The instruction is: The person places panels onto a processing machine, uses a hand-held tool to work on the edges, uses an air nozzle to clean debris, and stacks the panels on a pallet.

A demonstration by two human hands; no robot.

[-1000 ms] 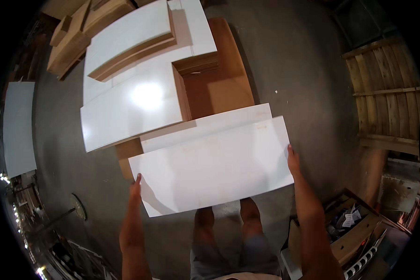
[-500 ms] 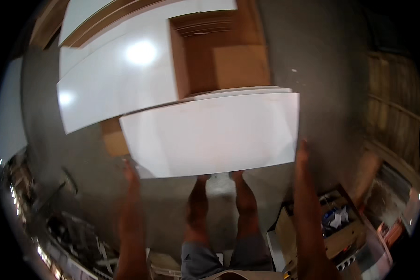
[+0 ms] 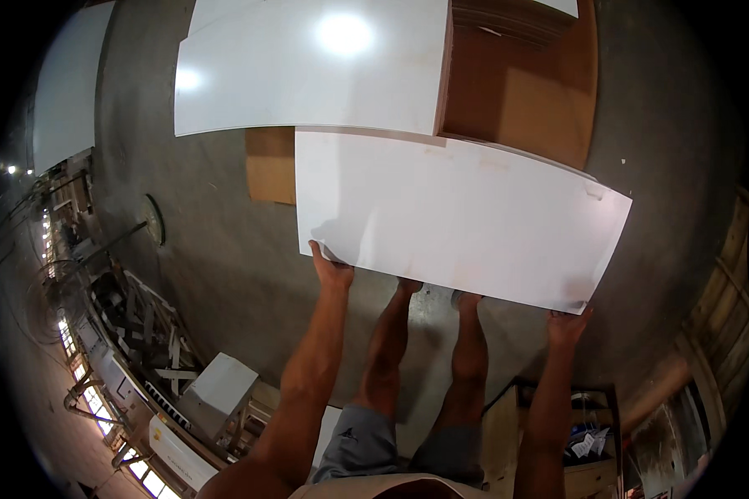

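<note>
A white rectangular panel [image 3: 458, 216] lies slantwise in front of my legs, its right end nearer to me than its left. My left hand [image 3: 333, 270] holds its near edge close to the left corner, thumb on top and the other fingers hidden beneath. At the near right corner, my right hand [image 3: 566, 326] grips the same edge, with its fingers partly out of sight under the board. The panel's far edge meets a larger white panel [image 3: 308, 83] and overlaps a brown board surface [image 3: 528, 100].
A brown piece [image 3: 271, 166] sticks out left of the held panel. A standing fan [image 3: 152, 219] is to the left. Close by my right arm stands an open wooden drawer box [image 3: 595, 478] with odds and ends. Wooden planks [image 3: 724, 266] line the far right.
My hands, earlier beside the panel's two ends, now grip its near edge. The panel has turned, its right end coming nearer to me. The whole view has shifted.
</note>
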